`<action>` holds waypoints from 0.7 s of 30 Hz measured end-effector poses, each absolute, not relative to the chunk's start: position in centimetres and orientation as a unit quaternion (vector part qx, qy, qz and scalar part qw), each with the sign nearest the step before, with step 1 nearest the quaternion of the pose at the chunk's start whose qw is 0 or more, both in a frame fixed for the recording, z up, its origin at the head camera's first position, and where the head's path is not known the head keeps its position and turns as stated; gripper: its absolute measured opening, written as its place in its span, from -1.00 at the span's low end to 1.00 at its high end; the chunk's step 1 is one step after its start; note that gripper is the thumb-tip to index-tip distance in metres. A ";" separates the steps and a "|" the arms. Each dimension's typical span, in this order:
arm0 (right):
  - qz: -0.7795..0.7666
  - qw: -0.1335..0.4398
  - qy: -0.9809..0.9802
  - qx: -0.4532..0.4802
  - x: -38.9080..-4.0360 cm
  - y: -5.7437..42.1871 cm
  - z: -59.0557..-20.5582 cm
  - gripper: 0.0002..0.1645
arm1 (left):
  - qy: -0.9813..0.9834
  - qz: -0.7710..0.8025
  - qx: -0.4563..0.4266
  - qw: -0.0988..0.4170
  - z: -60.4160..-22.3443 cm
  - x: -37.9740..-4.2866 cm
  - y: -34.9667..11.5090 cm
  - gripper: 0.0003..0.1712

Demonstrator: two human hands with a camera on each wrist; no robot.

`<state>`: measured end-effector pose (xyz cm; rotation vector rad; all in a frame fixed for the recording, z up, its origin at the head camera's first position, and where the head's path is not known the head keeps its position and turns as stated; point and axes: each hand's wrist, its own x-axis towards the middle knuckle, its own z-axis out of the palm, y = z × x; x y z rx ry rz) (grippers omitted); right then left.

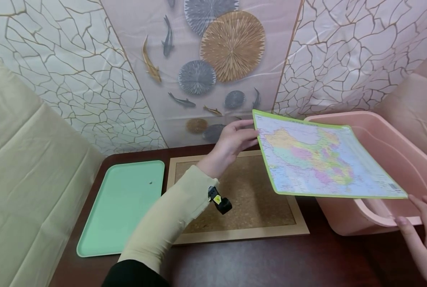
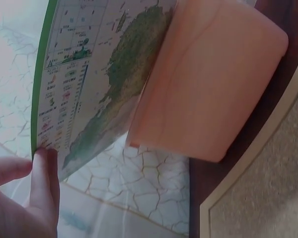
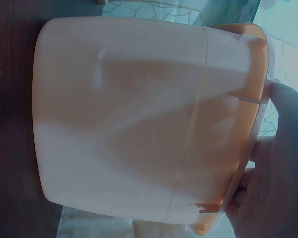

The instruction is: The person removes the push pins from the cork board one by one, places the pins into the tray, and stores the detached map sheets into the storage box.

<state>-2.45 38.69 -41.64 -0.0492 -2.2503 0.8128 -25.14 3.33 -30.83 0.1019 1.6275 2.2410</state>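
Note:
My left hand (image 1: 231,145) pinches the left edge of a green-bordered map sheet (image 1: 306,159), thumb on one side and fingers on the other. Coloured map printing faces up in the head view; the left wrist view shows its other printed side, with a green landmass. The sheet slants over the near left part of a pink plastic bin (image 1: 342,219). At the bin's near rim, my right hand (image 1: 426,239) grips the edge, its fingers reaching over beside the sheet's lower right corner. From the right wrist, the bin's side wall (image 3: 124,124) fills the view.
A cork board (image 1: 235,215) with a light wooden frame lies mid-table under my left forearm. Left of it is a mint green tray (image 1: 116,211) with a tiny dark speck on it. Patterned cloth (image 1: 206,103) hangs behind the dark table (image 1: 256,263).

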 end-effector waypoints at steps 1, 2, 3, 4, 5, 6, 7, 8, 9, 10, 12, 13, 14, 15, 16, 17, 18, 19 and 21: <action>0.318 0.369 -0.873 -0.018 -2.5 38.7 -41.7 -0.32 | 0.576 0.795 0.035 0.186 -30.8 -25.1 3.6 -0.42; 0.319 0.372 -0.872 -0.015 -2.5 38.7 -41.7 -0.32 | 0.574 0.797 0.033 0.187 -30.8 -25.1 3.9 -0.42; 0.319 0.375 -0.870 -0.013 -2.5 38.7 -41.8 -0.32 | 0.571 0.799 0.031 0.188 -30.8 -25.1 4.2 -0.41; 0.319 0.377 -0.869 -0.011 -2.6 38.7 -41.8 -0.31 | 0.568 0.801 0.031 0.189 -30.8 -25.1 4.5 -0.41; 0.320 0.379 -0.868 -0.009 -2.6 38.7 -41.8 -0.31 | 0.565 0.803 0.030 0.188 -30.9 -25.0 4.7 -0.41; 0.320 0.381 -0.867 -0.007 -2.6 38.7 -41.9 -0.31 | 0.564 0.804 0.029 0.187 -30.9 -25.0 5.0 -0.41; 0.320 0.384 -0.866 -0.003 -2.6 38.7 -41.9 -0.30 | 0.562 0.805 0.027 0.186 -30.9 -25.0 5.3 -0.42; 0.319 0.386 -0.865 0.001 -2.7 38.7 -41.9 -0.29 | 0.560 0.807 0.026 0.186 -30.9 -25.0 5.5 -0.42; 0.319 0.388 -0.865 0.003 -2.7 38.7 -41.9 -0.29 | 0.559 0.808 0.024 0.185 -31.0 -25.0 5.8 -0.42; 0.318 0.389 -0.865 0.004 -2.7 38.7 -41.9 -0.29 | 0.557 0.810 0.020 0.183 -31.0 -25.0 6.0 -0.44; 0.317 0.390 -0.864 0.003 -2.7 38.7 -41.9 -0.30 | 0.553 0.813 0.016 0.182 -31.1 -24.9 6.6 -0.45; 0.317 0.390 -0.865 0.002 -2.7 38.7 -41.9 -0.31 | 0.549 0.815 0.015 0.183 -31.1 -24.9 6.8 -0.45; 0.315 0.388 -0.866 0.000 -2.7 38.7 -41.9 -0.32 | 0.548 0.816 0.015 0.183 -31.2 -24.9 7.0 -0.45; 0.314 0.386 -0.867 -0.003 -2.7 38.7 -41.9 -0.33 | 0.546 0.817 0.012 0.183 -31.2 -24.8 7.3 -0.46; 0.314 0.385 -0.868 -0.005 -2.7 38.7 -41.9 -0.33 | 0.545 0.818 0.010 0.184 -31.3 -24.8 7.5 -0.46; 0.313 0.384 -0.868 -0.006 -2.7 38.7 -41.9 -0.34 | 0.543 0.819 0.009 0.185 -31.4 -24.8 7.7 -0.46; 0.313 0.384 -0.869 -0.006 -2.7 38.7 -41.9 -0.34 | 0.542 0.820 0.006 0.184 -31.4 -24.7 7.9 -0.47; 0.313 0.384 -0.869 -0.006 -2.7 38.7 -41.9 -0.34 | 0.541 0.820 0.005 0.185 -31.5 -24.7 8.1 -0.47; 0.316 0.387 -0.866 -0.004 -2.7 38.7 -42.0 -0.35 | 0.535 0.824 0.002 0.187 -31.7 -24.6 8.4 -0.48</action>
